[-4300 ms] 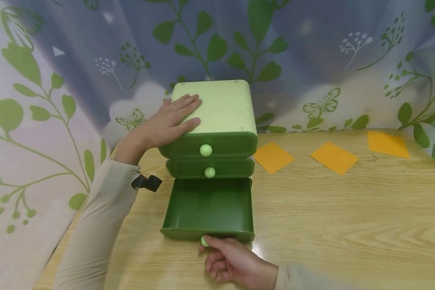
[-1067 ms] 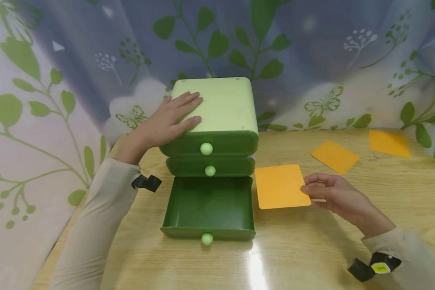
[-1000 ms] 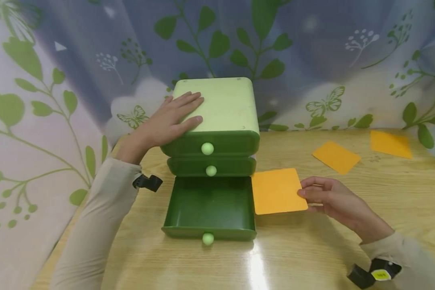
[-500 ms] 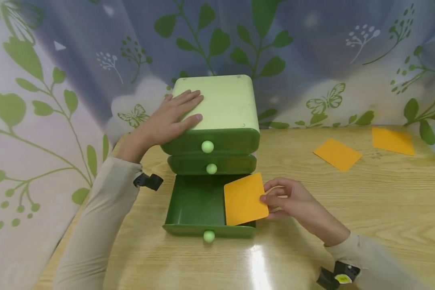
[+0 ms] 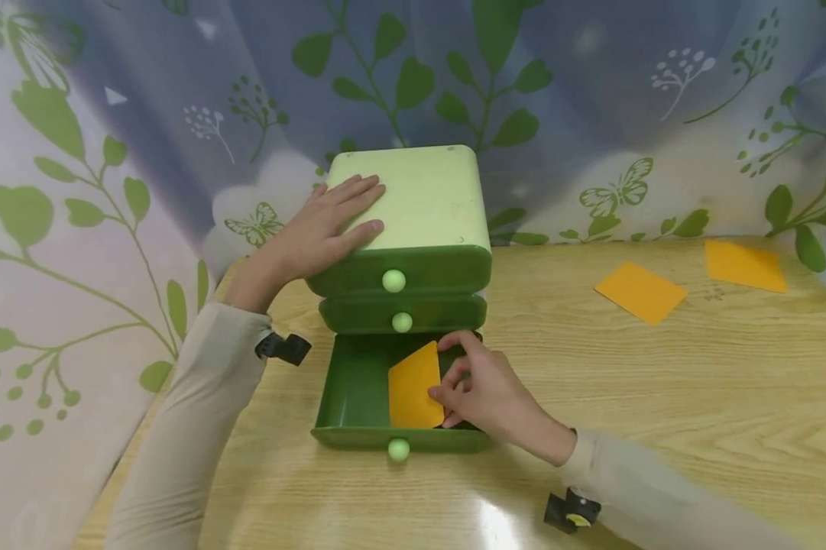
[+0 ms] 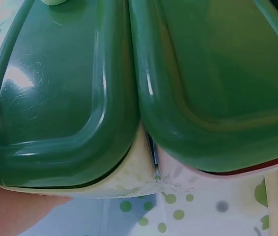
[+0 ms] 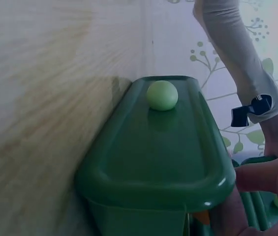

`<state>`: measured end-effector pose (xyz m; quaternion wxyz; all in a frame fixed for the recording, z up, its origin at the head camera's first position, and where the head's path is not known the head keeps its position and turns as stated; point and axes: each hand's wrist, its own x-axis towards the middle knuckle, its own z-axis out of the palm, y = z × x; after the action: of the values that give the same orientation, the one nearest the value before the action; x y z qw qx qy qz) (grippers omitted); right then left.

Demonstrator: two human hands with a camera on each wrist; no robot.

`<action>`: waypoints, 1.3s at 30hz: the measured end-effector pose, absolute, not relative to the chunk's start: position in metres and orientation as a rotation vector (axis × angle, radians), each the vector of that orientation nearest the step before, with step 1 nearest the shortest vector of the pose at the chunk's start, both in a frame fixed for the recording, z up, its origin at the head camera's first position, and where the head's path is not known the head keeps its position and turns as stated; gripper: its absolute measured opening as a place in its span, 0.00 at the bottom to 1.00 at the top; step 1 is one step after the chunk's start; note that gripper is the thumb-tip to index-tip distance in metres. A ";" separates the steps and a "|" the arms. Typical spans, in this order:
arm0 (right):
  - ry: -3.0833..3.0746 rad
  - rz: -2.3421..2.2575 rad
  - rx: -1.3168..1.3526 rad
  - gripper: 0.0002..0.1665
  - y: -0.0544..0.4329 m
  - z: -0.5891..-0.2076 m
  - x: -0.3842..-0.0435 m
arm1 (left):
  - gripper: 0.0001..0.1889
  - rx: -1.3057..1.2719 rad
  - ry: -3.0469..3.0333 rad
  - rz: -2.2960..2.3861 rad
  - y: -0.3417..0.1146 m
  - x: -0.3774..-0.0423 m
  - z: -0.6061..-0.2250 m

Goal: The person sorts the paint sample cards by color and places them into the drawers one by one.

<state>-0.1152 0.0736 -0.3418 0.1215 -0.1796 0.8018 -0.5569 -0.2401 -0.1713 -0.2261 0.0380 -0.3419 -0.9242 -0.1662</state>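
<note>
Our left hand [image 5: 332,228] lies on the pale-green cabinet top [image 5: 429,200], fingers straight. Our right hand [image 5: 484,393] pinches an orange card [image 5: 413,391] by its right edge, inside the open bottom drawer [image 5: 353,391]. Card: thin, plain, evenly coloured, corners rounded, held tilted; whether it touches the drawer floor, we cannot tell. On the wood-grain table [image 5: 646,412], right of the cabinet, we see a second card [image 5: 641,292] and a third card [image 5: 746,266], well apart from our hands.

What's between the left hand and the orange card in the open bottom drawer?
The head view shows the top drawer's front, then the middle drawer's front, then a bare part of the bottom drawer, between the left hand and the orange card.
</note>
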 end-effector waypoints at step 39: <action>2.901 -0.609 -0.011 0.52 0.318 -0.368 -0.228 | 0.35 -1.073 -2.822 -0.513 -0.170 -0.240 -0.227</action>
<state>-0.2281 0.3182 -0.3681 0.0886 -0.0036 0.9748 -0.2045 -0.2404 -0.1703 -0.2275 0.0393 -0.3502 -0.9208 -0.1674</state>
